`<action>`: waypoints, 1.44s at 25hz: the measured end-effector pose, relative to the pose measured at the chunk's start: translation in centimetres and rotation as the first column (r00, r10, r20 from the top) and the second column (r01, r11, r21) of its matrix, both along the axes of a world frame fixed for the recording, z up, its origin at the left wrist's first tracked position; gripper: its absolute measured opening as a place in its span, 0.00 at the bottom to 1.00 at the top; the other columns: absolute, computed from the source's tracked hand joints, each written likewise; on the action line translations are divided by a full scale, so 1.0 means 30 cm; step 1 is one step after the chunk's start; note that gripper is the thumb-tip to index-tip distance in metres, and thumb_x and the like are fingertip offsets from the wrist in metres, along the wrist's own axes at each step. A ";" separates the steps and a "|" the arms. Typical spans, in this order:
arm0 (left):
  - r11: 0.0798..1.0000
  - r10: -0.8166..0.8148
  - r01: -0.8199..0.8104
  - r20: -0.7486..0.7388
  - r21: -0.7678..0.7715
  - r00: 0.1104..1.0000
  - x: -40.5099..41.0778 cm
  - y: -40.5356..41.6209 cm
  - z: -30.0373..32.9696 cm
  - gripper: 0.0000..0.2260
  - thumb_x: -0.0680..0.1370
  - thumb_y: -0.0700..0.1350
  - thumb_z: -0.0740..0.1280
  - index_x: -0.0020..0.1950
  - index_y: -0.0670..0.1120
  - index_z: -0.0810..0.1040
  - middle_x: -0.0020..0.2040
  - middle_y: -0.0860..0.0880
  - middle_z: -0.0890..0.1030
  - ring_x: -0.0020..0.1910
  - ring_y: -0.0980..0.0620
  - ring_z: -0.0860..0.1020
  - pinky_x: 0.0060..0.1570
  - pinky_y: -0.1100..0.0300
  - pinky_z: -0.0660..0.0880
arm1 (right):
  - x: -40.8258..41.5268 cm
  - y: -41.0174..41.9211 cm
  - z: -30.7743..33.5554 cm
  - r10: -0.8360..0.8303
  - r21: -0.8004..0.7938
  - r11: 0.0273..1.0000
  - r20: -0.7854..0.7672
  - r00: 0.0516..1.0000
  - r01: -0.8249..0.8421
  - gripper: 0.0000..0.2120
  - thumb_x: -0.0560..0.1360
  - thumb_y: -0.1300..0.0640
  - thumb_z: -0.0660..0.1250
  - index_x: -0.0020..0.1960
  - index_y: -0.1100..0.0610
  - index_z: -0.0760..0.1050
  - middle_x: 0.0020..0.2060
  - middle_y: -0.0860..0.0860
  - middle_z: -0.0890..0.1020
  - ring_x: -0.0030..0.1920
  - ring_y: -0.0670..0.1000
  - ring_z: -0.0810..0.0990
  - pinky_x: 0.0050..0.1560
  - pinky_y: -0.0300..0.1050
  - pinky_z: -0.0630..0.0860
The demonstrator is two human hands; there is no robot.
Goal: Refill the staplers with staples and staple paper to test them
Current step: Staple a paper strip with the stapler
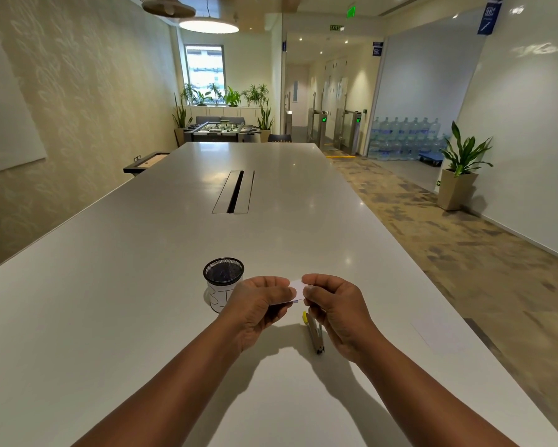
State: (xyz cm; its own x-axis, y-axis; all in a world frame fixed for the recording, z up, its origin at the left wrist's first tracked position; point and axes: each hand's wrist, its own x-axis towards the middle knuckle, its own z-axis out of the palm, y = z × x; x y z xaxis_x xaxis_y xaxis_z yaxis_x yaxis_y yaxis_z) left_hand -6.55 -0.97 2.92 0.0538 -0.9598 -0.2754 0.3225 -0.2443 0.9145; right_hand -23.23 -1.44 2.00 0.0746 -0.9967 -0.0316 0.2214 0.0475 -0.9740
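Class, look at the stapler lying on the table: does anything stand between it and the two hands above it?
Nothing visible does. The stapler lies on the table just below the right hand. Both hands hold a small white box; the mesh cup stands apart, beyond the left hand.

This is an office common area. A long white bench (174, 253) with a cable hatch (234, 191) in its middle runs toward a foosball table (222, 129) and potted plants (226, 96) under a window. To the right, access turnstiles (342, 127), a green exit sign (336, 27), stacked water bottles (403, 137) and patterned carpet (448, 246) mark a corporate corridor.
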 end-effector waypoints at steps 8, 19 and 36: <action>0.998 0.047 -0.048 0.033 0.041 0.998 -0.007 -0.017 -0.014 0.07 0.72 0.38 0.77 0.48 0.40 0.83 0.37 0.43 0.86 0.32 0.50 0.84 0.32 0.60 0.80 | 0.000 0.000 -0.002 0.010 -0.018 1.000 -0.054 0.998 -0.011 0.09 0.75 0.68 0.70 0.53 0.61 0.84 0.41 0.61 0.86 0.38 0.52 0.80 0.42 0.48 0.76; 0.998 0.051 -0.052 0.021 0.038 0.998 -0.009 -0.026 -0.022 0.06 0.72 0.37 0.76 0.47 0.40 0.83 0.35 0.45 0.86 0.31 0.52 0.83 0.32 0.61 0.79 | -0.001 -0.016 -0.014 0.019 -0.022 1.000 -0.061 0.998 -0.020 0.09 0.74 0.68 0.71 0.52 0.59 0.84 0.43 0.63 0.86 0.39 0.52 0.81 0.43 0.49 0.76; 0.995 0.056 -0.048 -0.085 0.085 0.995 -0.006 -0.022 -0.017 0.07 0.75 0.37 0.72 0.51 0.36 0.82 0.37 0.40 0.86 0.30 0.49 0.83 0.30 0.60 0.79 | -0.004 -0.026 -0.030 0.011 0.024 1.000 0.004 1.000 -0.011 0.09 0.75 0.69 0.70 0.52 0.61 0.84 0.37 0.57 0.84 0.36 0.50 0.80 0.38 0.43 0.76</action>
